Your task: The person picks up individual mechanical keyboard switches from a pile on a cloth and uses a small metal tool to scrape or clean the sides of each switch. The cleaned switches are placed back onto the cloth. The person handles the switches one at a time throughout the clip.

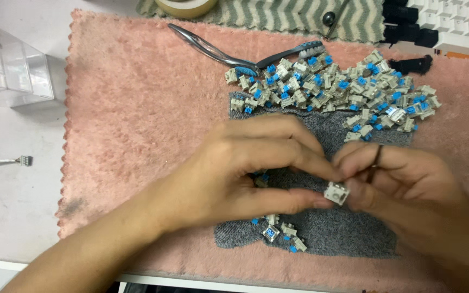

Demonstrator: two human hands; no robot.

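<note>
Head view: the fingertips of both hands meet on a small beige keyboard switch (336, 192), which is held just above the grey cloth (332, 230). The left hand (240, 171) pinches it between thumb and forefinger, and the right hand (403, 179) closes its fingertips on the switch's far side. The grey cloth lies on a pink towel (137, 125) that covers most of the white table (12, 201). At the near edge of the grey cloth sit a few loose switch parts (278, 232), beige with blue stems. Along its far edge a large pile of switches (332, 89) spreads over the towel. Beyond that pile lie metal tweezers (202, 46) and a toothbrush (294, 52). Further back are a striped cloth (299, 16), a tape roll (185, 6) and a white keyboard (457, 24). Well left of the grey cloth, off the towel, stand a clear plastic box (9, 68) and a small cable connector (23, 160).
</note>
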